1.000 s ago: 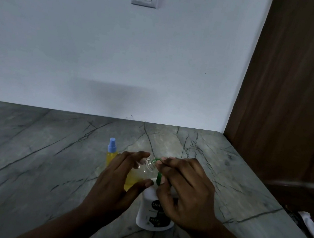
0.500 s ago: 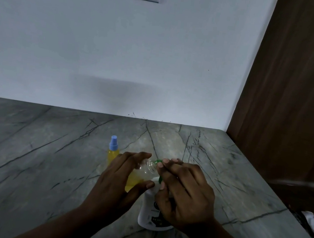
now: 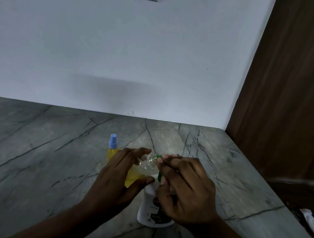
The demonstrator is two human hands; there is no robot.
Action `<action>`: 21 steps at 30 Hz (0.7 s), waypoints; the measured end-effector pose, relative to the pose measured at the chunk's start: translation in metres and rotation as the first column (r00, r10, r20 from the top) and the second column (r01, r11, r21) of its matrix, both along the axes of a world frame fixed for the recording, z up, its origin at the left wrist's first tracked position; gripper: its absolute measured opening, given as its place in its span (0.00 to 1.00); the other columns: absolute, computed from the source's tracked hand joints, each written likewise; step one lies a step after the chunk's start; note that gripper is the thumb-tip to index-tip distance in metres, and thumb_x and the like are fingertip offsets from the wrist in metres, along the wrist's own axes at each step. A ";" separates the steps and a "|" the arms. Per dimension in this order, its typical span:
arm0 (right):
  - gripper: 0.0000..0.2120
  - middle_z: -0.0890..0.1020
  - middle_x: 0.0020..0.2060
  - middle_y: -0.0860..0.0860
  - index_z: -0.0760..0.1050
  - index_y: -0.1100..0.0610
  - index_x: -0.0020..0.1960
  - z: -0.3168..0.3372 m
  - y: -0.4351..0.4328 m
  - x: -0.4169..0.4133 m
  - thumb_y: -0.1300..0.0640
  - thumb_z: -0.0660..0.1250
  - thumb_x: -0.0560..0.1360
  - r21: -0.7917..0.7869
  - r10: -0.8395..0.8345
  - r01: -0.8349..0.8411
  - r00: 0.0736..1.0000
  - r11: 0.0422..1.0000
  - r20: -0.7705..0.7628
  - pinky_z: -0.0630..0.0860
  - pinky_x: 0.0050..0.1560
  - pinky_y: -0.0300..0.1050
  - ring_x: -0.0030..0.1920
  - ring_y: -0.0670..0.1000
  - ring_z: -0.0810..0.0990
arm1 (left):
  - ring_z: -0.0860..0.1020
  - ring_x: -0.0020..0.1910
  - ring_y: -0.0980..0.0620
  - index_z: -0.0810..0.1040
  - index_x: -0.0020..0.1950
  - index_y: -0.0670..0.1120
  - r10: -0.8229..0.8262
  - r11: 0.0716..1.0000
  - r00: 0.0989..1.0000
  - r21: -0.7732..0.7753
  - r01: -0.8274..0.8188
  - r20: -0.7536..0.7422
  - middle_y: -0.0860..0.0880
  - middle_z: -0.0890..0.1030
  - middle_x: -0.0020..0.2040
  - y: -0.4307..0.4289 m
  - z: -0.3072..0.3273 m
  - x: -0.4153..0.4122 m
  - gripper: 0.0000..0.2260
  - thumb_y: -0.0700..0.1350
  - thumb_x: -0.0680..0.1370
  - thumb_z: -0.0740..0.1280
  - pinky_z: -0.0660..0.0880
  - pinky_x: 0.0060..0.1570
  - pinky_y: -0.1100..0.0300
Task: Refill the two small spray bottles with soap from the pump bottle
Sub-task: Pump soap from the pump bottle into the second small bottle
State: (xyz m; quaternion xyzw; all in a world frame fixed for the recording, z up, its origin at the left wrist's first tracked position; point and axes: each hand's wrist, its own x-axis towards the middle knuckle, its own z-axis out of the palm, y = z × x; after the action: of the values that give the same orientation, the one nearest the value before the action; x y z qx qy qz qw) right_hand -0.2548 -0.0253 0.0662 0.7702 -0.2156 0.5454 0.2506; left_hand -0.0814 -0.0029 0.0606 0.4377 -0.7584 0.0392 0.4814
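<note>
Head, left hand grips spray bottle, right hand clasps pump, counter edge rightward

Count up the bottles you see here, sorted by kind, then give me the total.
Spray bottles: 2, the blue-capped spray bottle standing on the counter and the uncapped spray bottle held in the left hand
Pump bottles: 1, the white pump bottle
Total: 3
</note>
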 end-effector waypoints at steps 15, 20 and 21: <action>0.18 0.84 0.44 0.58 0.83 0.66 0.48 0.002 0.000 -0.001 0.59 0.56 0.79 -0.005 0.001 -0.001 1.000 1.000 -0.015 0.75 0.55 0.38 0.48 0.52 0.78 | 0.69 0.54 0.71 0.68 0.64 0.55 -0.001 1.000 1.000 0.010 0.001 0.008 0.65 0.70 0.53 0.002 0.003 0.000 0.21 0.59 0.73 0.63 0.65 0.51 0.79; 0.16 0.84 0.43 0.57 0.83 0.66 0.47 -0.003 0.000 0.001 0.60 0.58 0.77 0.000 0.021 -0.021 1.000 1.000 0.021 0.77 0.53 0.41 0.47 0.52 0.80 | 0.67 0.54 0.74 0.69 0.63 0.54 0.005 1.000 1.000 0.002 -0.005 0.025 0.67 0.70 0.53 0.001 0.000 0.000 0.21 0.58 0.72 0.64 0.63 0.50 0.80; 0.16 0.84 0.43 0.57 0.83 0.66 0.46 -0.005 0.000 0.001 0.60 0.58 0.77 0.000 0.025 -0.025 0.999 1.000 0.023 0.78 0.52 0.42 0.46 0.52 0.80 | 0.67 0.54 0.74 0.69 0.63 0.55 0.007 1.000 1.000 0.007 -0.007 0.019 0.67 0.70 0.53 0.001 -0.002 0.000 0.21 0.58 0.72 0.65 0.63 0.50 0.81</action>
State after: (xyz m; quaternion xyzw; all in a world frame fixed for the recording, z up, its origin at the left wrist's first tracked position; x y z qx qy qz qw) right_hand -0.2539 -0.0256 0.0614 0.7668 -0.2089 0.5571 0.2409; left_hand -0.0814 -0.0020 0.0591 0.4416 -0.7614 0.0423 0.4727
